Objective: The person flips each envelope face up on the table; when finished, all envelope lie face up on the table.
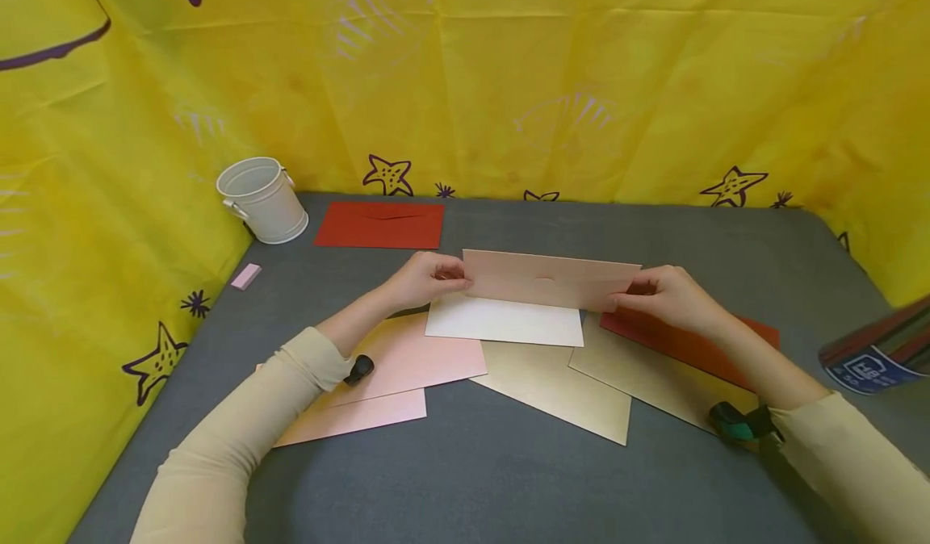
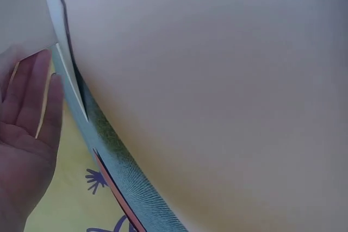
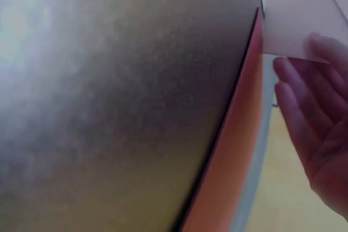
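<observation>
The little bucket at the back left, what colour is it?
The bucket is white, clearest in the head view.

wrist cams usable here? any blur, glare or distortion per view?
Head view: sharp, evenly lit, no glare, slight wide-angle bowing at the edges; both hands, left hand and right hand, hold the pink envelope clearly. Left wrist view: envelope paper fills the frame, soft. Right wrist view: blurred, out of focus gold envelope blocks most.

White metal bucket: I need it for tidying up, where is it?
In the head view the white metal bucket stands at the grey table's far left corner, beside a red envelope.
</observation>
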